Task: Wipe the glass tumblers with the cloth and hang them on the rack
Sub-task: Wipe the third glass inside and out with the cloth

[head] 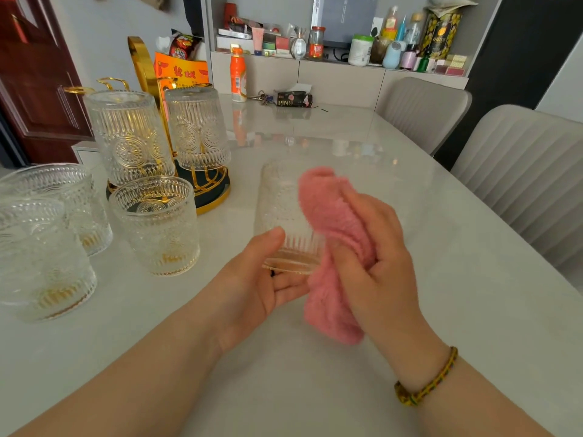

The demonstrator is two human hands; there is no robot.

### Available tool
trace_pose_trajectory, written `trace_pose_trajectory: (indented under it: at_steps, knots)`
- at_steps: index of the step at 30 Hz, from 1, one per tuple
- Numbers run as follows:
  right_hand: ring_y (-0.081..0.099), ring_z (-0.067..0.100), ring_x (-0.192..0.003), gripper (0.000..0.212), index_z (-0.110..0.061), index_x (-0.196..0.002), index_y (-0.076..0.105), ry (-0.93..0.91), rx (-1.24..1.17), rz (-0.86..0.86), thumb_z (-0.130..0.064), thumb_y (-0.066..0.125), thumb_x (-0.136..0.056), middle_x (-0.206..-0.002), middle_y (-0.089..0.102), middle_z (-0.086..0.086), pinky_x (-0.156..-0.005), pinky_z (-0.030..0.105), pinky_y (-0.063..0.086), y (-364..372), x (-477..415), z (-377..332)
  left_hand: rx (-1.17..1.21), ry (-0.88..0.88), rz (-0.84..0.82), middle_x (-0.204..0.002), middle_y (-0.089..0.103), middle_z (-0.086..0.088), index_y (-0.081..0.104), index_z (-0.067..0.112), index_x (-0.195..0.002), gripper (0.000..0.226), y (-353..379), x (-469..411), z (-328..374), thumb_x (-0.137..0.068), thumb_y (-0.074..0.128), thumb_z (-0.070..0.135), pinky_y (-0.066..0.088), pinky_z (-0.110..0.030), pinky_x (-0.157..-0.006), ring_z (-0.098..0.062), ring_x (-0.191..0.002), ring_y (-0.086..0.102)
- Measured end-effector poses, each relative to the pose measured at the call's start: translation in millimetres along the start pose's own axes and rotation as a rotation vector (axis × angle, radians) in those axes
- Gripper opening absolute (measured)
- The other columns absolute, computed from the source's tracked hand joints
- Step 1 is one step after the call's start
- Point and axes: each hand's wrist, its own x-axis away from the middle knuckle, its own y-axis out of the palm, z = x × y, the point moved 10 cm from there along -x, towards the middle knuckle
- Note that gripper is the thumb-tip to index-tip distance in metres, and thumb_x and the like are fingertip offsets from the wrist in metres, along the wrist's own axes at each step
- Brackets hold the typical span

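"At the fingertips, what does each hand have?"

"The right hand (375, 257) has its fingers (356, 272) curled round the pink cloth (328, 209), bunching it and pressing it on the tumbler (280, 209). The left hand (252, 279) lays its thumb (268, 239) on the ribbed wall near the end closest to the person, with the other fingers cupped underneath, so the glass is properly gripped"

"And where is the tumbler relative to them?"

"Off the table (347, 146), tilted away from the person, between the two hands. The left hand is at its 7 o'clock and the cloth touches it at 3 o'clock. It is blurred, so which end is the rim cannot be told"

"How would the person do this wipe well?"

"Probably by turning the glass a little at a time with the left hand while the cloth works into the ribs and pressed pattern, where water would sit. The bare thumb may leave marks, so a last pass over that spot seems wise"

"And after that?"

"The gold rack (142, 58) stands at 10 o'clock, with a pair of hung tumblers (132, 137) mouth down on it. Three upright tumblers (157, 225) stand near 9 o'clock, apparently not yet wiped"
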Motion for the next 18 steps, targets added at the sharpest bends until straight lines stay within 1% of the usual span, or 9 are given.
trace_pose_trajectory:
  at_steps: [2,4,6,8,9,12,14,16,18]
  knots:
    - [0.049,-0.011,-0.102,0.048,-0.046,-0.113,0.044,0.099,-0.082,0.108,-0.016,0.054,-0.078,-0.114,0.051,-0.013,-0.087,0.005,0.039,-15,-4,10,-0.019,0.002,-0.052,-0.101,0.071,-0.014,0.071,0.015,-0.095,0.059,9,2,-3,-0.042,0.081,0.041,0.057,-0.030,-0.074,-0.025,-0.086,0.070]
    - [0.055,-0.005,-0.101,0.040,-0.047,-0.104,0.048,0.202,-0.152,0.155,-0.015,0.056,-0.082,-0.112,0.057,-0.013,-0.092,0.014,0.043,-21,-6,22,0.003,0.013,-0.047,-0.101,0.071,-0.013,0.071,0.018,-0.095,0.057,8,3,-3,-0.041,0.079,0.037,0.058,-0.030,-0.073,-0.024,-0.086,0.070]
    - [0.059,-0.003,-0.093,0.040,-0.043,-0.098,0.051,0.317,-0.244,0.131,-0.006,0.055,-0.086,-0.102,0.061,-0.016,-0.090,0.022,0.047,-14,-4,36,0.058,0.019,-0.029,-0.099,0.072,-0.013,0.073,0.019,-0.088,0.047,7,3,0,-0.045,0.075,0.038,0.058,-0.030,-0.072,-0.024,-0.084,0.071]
    - [0.061,-0.002,-0.085,0.037,-0.038,-0.095,0.055,0.408,-0.318,0.060,-0.003,0.054,-0.085,-0.094,0.064,-0.015,-0.085,0.024,0.049,2,1,44,0.103,0.016,0.021,-0.096,0.072,-0.013,0.075,0.019,-0.080,0.037,2,3,3,-0.052,0.069,0.042,0.058,-0.032,-0.075,-0.023,-0.082,0.071]
    - [0.061,-0.001,-0.084,0.036,-0.037,-0.095,0.056,0.431,-0.330,0.028,-0.003,0.054,-0.085,-0.093,0.064,-0.014,-0.083,0.023,0.050,8,5,46,0.104,0.009,0.059,-0.096,0.072,-0.011,0.074,0.019,-0.083,0.038,-2,3,3,-0.056,0.064,0.045,0.057,-0.032,-0.077,-0.022,-0.083,0.070]
    - [0.061,0.001,-0.088,0.035,-0.032,-0.105,0.058,0.428,-0.322,0.025,-0.004,0.055,-0.085,-0.099,0.065,-0.011,-0.083,0.021,0.050,11,8,41,0.088,-0.033,0.144,-0.110,0.069,-0.008,0.064,0.019,-0.105,0.062,-11,3,0,-0.057,0.065,0.058,0.053,-0.035,-0.085,-0.022,-0.098,0.063]
    - [0.061,0.003,-0.095,0.038,-0.028,-0.114,0.056,0.407,-0.299,0.043,-0.004,0.055,-0.085,-0.107,0.065,-0.009,-0.088,0.022,0.049,7,7,36,0.089,-0.046,0.133,-0.114,0.067,-0.009,0.061,0.017,-0.111,0.066,-11,3,-2,-0.061,0.066,0.058,0.055,-0.034,-0.085,-0.023,-0.099,0.062]
    - [0.060,0.003,-0.097,0.039,-0.030,-0.114,0.055,0.387,-0.274,0.040,-0.004,0.055,-0.085,-0.110,0.064,-0.010,-0.091,0.023,0.048,6,6,34,0.071,-0.014,0.118,-0.111,0.069,-0.009,0.065,0.018,-0.106,0.055,-9,3,2,-0.064,0.062,0.053,0.055,-0.031,-0.083,-0.021,-0.096,0.066]
    - [0.059,-0.001,-0.095,0.039,-0.035,-0.110,0.053,0.359,-0.255,0.037,-0.004,0.054,-0.086,-0.107,0.062,-0.015,-0.090,0.021,0.047,5,6,32,0.017,0.025,0.127,-0.104,0.072,-0.008,0.073,0.020,-0.090,0.043,-11,4,7,-0.071,0.063,0.057,0.055,-0.029,-0.082,-0.020,-0.095,0.068]
